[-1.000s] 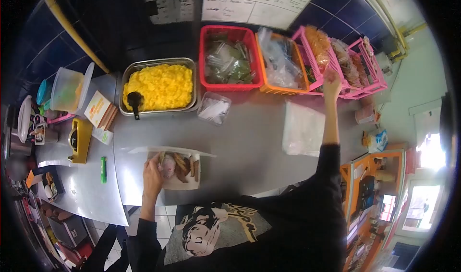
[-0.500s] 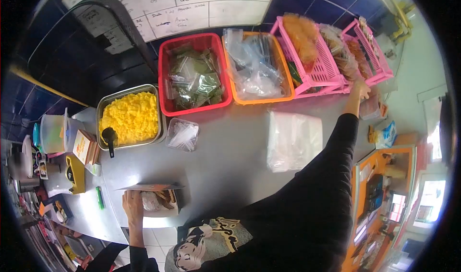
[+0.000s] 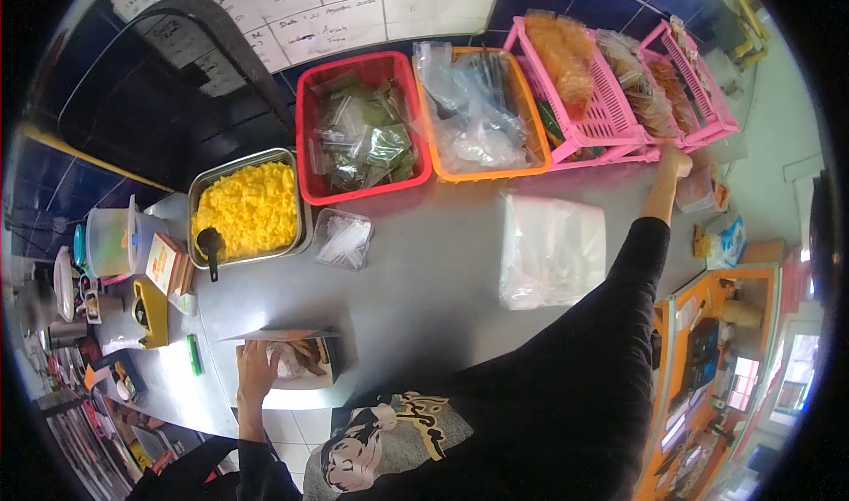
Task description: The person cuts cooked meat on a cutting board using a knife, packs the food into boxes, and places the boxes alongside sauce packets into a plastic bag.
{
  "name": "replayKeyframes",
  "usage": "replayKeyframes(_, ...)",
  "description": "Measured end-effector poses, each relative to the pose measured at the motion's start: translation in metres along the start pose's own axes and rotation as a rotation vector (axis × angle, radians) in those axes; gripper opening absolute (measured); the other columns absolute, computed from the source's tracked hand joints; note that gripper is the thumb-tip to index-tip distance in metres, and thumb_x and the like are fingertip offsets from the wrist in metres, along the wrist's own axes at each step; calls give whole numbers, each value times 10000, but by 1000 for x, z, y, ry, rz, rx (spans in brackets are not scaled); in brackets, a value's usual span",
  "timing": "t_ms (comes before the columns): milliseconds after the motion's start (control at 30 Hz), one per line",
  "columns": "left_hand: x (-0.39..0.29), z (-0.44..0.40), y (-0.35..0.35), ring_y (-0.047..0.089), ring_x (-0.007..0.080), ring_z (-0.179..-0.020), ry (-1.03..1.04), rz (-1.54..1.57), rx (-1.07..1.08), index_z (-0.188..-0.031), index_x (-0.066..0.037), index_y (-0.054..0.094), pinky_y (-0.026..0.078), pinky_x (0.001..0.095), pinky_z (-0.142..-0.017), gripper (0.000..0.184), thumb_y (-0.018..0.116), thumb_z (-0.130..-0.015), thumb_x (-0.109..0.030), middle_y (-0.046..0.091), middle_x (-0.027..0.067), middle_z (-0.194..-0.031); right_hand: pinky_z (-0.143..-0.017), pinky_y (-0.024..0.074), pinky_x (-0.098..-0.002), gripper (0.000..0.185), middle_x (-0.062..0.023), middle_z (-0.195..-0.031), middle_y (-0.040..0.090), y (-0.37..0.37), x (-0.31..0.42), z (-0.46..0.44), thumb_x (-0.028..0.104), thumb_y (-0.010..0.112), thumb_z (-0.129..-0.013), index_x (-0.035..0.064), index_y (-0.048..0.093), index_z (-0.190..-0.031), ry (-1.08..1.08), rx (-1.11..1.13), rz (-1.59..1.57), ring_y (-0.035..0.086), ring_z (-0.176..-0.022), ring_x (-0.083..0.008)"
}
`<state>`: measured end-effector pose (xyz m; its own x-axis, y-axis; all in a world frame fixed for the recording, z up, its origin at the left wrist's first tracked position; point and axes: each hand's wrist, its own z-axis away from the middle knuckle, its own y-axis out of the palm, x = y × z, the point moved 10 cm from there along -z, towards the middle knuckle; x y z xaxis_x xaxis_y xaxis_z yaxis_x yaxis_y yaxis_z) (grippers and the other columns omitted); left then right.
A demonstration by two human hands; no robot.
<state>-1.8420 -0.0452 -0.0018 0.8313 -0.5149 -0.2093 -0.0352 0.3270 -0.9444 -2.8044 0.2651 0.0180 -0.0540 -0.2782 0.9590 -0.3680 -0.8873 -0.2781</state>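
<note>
Open pale card box (image 3: 301,400), straight-walled, on smooth grey metal surface (image 3: 424,280), near edge; contains rounded pale lump (image 3: 283,364), elongated brown pieces (image 3: 308,352). Left hand (image 3: 256,370) back upward, fingers clamped on box's left wall. Farther: flat stack of translucent plastic (image 3: 553,253). Right hand (image 3: 675,161) at full stretch, by front corner of pink slotted rack (image 3: 606,132); finger state cannot be told. Glossy orange packets (image 3: 559,57) in rack.

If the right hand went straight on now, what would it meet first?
Probably the pink plastic rack just ahead of the right hand; depth is unclear, and they may be touching.
</note>
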Motion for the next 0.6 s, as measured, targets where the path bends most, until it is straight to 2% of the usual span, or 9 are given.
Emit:
replayKeyframes(33,4,-1,0,536,332,-1021,-10,-2,-6,-1042,-22,572,380,425,-853,270,619,-838,-193,598,169,-1054,-595,543,-416,502,-198,-739,678,-22,47,18,427,787,-670,-44,625,-732,-306,-217,409,676,-681,-328)
replayKeyframes(100,11,5,1,529,336,-1034,11,18,-40,-1053,-18,562,387,434,-862,273,614,-828,-165,581,168,-1080,-586,530,-382,533,-200,-739,676,-40,67,6,474,784,-644,-38,636,-634,-490,-336,302,674,-665,-310)
replayKeyframes(133,20,10,3,529,334,-1041,-11,95,-54,-1068,-18,557,394,434,-869,287,615,-816,-142,579,167,-1088,-564,514,-393,479,-205,-754,674,-46,89,6,418,759,-702,-48,665,-758,-772,-378,314,667,-664,-316)
replayKeyframes(200,29,18,-2,533,330,-1050,-18,178,-132,-1100,-25,551,407,426,-884,325,617,-790,-98,580,157,-1102,-561,493,-323,269,-107,-791,682,-47,121,43,218,671,-826,-33,661,-922,-819,25,26,616,-646,-205)
replayKeyframes(233,29,21,-7,536,328,-1051,9,183,-195,-1116,-32,550,414,419,-891,348,619,-778,-78,583,147,-1107,-669,500,-306,275,-75,-849,683,-47,142,57,235,651,-853,-23,660,-949,-969,101,177,625,-745,-181)
replayKeyframes(267,31,23,-5,541,317,-1059,28,175,-184,-1115,-39,554,413,415,-904,345,616,-777,-66,586,134,-1123,-818,488,-328,317,-124,-1023,667,-57,171,150,223,558,-916,-18,605,-1117,-728,325,-59,633,-906,-231)
replayKeyframes(400,34,30,2,551,251,-1101,158,106,-253,-1082,-75,585,413,398,-921,306,616,-778,-62,591,90,-1179,-930,457,-376,441,-158,-1284,526,-43,189,323,211,529,-938,-17,445,-1306,-389,1099,-538,548,-1117,-257)
replayKeyframes(533,36,38,4,554,239,-1084,227,103,-289,-1055,-101,611,415,386,-917,283,636,-773,-99,588,75,-1162,-882,480,-300,415,-152,-1264,532,-54,160,589,126,533,-939,-6,436,-1320,-397,1508,-259,587,-1034,-193)
replayKeyframes(600,36,45,-5,553,248,-1060,218,128,-367,-1061,-105,615,418,380,-910,292,646,-771,-114,581,71,-1138,-797,468,-334,258,-152,-1061,552,-70,156,721,138,515,-944,10,471,-1163,-700,1668,-125,595,-925,-232)
